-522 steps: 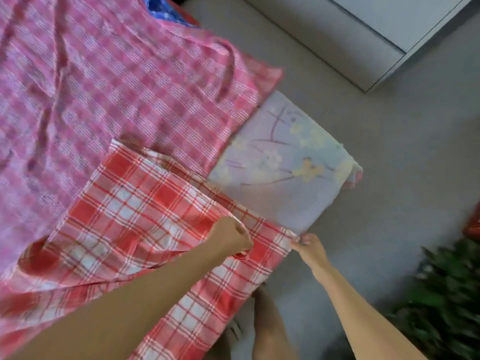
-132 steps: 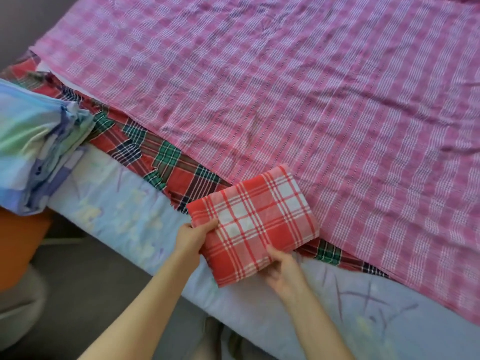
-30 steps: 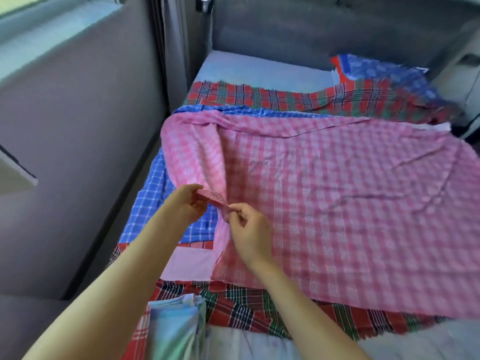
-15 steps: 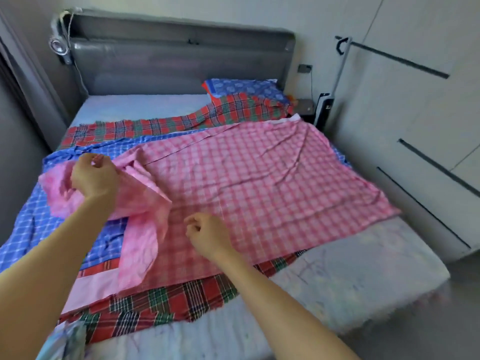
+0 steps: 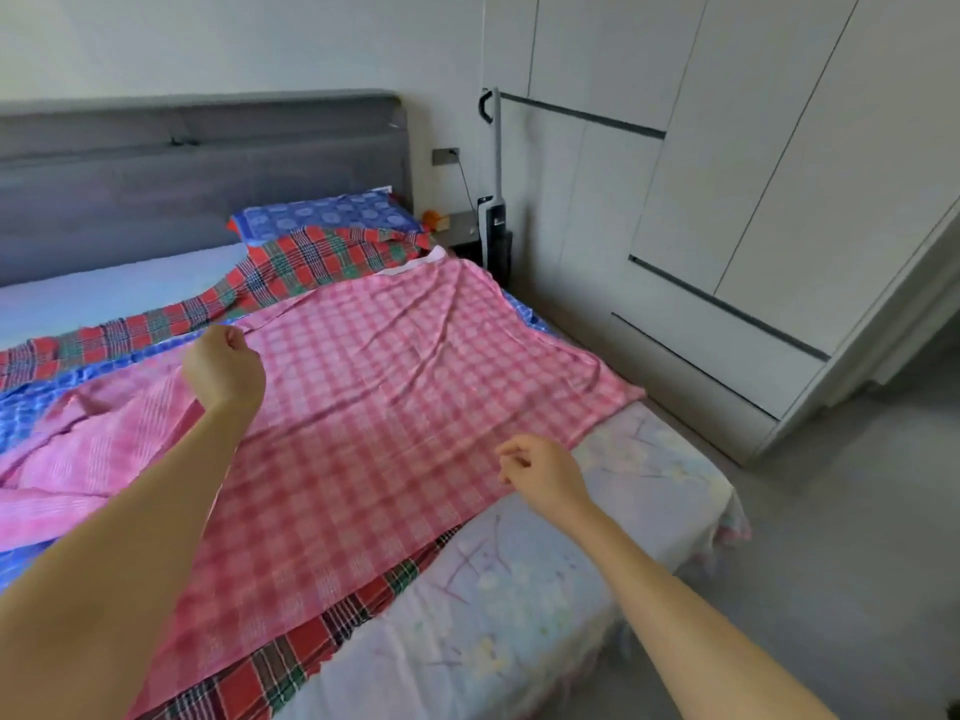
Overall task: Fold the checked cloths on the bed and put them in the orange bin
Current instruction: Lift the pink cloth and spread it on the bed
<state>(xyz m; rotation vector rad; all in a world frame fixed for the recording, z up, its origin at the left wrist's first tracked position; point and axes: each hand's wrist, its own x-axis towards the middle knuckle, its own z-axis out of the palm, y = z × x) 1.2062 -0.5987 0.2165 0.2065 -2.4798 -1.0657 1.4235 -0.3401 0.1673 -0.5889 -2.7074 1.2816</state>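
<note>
The pink cloth lies spread over most of the bed, on top of a tartan cloth and a blue cloth, so it is the natural one to take first. The left grip is clenched at the cloth's far edge, and a line of fabric runs straight from its thumb. It looks to have that edge in hand, with the left part of the cloth doubled over in loose ridges beneath the forearm. I take that as the start of a fold, one side laid over the rest.

The right grip hovers at the near hem with its fingers curled. I cannot tell whether it pinches the hem or holds nothing. Its place makes sense either way, since a hand on the near edge would stop the cloth sliding while the other pulls. The cloth is big and limp, so I expect the corners will need matching before any crease sits true. The orange bin is nowhere in sight from here.
</note>
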